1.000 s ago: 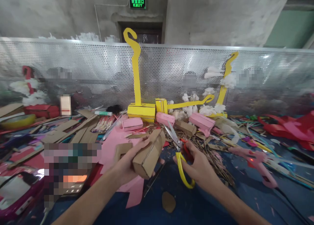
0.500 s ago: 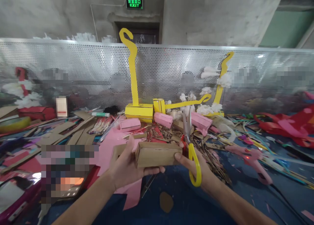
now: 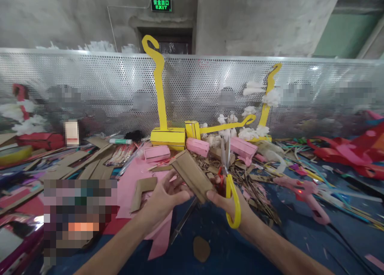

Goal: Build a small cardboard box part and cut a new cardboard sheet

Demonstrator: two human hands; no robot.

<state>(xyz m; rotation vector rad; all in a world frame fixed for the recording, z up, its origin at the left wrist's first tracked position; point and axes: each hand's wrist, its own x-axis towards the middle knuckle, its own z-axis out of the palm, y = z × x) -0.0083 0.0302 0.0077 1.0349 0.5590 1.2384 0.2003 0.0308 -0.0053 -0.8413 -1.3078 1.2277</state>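
Cardboard box point(image 3: 193, 177), brown and tilted, is held above the blue table point(image 3: 240, 257); the right hand point(image 3: 222, 204) grips its lower right end between thumb and fingers, and carries scissors point(image 3: 229, 183) as well, their blades pointing up and slightly apart; the left hand point(image 3: 159, 199) is spread wide at the box's left side, thumb well away from the fingers, and whether its fingertips touch the box I cannot tell; below, on the table, lies an oval cardboard scrap point(image 3: 201, 249); beside the left hand, an L-shaped cardboard piece point(image 3: 138, 191) rests on pink paper point(image 3: 126, 197); to the right, past brown shreds point(image 3: 264, 205), lies a pink glue gun point(image 3: 310, 190) with a small red light. Farther back sit three pink boxes point(image 3: 198, 147) in a loose row; behind them is a yellow box point(image 3: 168, 137) with a tall hooked strip point(image 3: 160, 95) rising from its top; a perforated metal panel point(image 3: 195, 91) runs behind that, and past it a green-lit exit sign point(image 3: 161, 4) shows above a doorway point(image 3: 175, 39) in the concrete wall point(image 3: 255, 19).
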